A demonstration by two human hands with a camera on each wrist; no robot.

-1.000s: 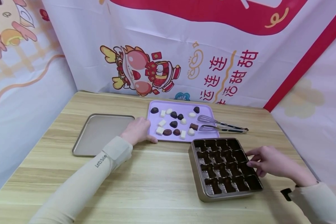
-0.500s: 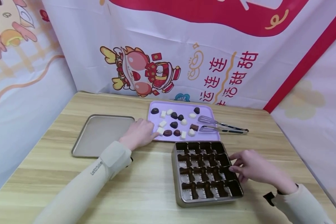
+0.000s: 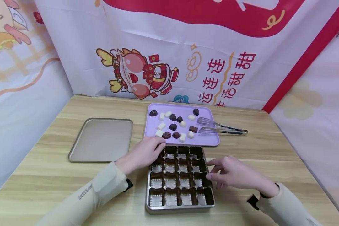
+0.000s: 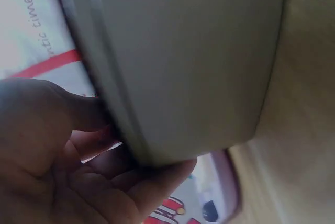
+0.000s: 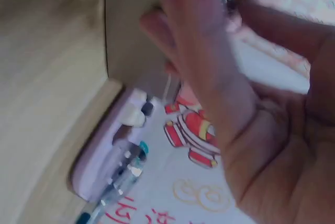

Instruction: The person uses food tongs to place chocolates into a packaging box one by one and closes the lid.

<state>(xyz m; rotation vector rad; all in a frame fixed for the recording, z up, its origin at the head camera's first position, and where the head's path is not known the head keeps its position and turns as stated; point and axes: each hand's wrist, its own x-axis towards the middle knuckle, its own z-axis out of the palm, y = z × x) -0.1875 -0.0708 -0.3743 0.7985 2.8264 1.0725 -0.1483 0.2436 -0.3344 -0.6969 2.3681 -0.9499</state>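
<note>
A deep metal chocolate box (image 3: 181, 209) with a brown plastic insert of several square compartments stands on the table in front of me. My left hand (image 3: 142, 153) grips its far left corner; the left wrist view shows the thumb at the rim and fingers round the corner. On the opposite side, my right hand (image 3: 231, 172) holds the box by its right edge, thumb at the rim and other fingers bent against the outer wall. No chocolates show in the compartments, though my left hand hides part of the far left one.
Behind the box, a lilac tray (image 3: 212, 142) bears dark and white chocolates (image 3: 173, 127). Serving tongs (image 3: 226, 129) lie across its right side. A flat metal lid (image 3: 104, 138) rests at the left. A printed cloth (image 3: 169, 37) hangs behind the table.
The chocolate box has slid left and turned straighter, my right hand moving along with it. My left hand has come from the lilac tray's left edge to the box's far left corner.
</note>
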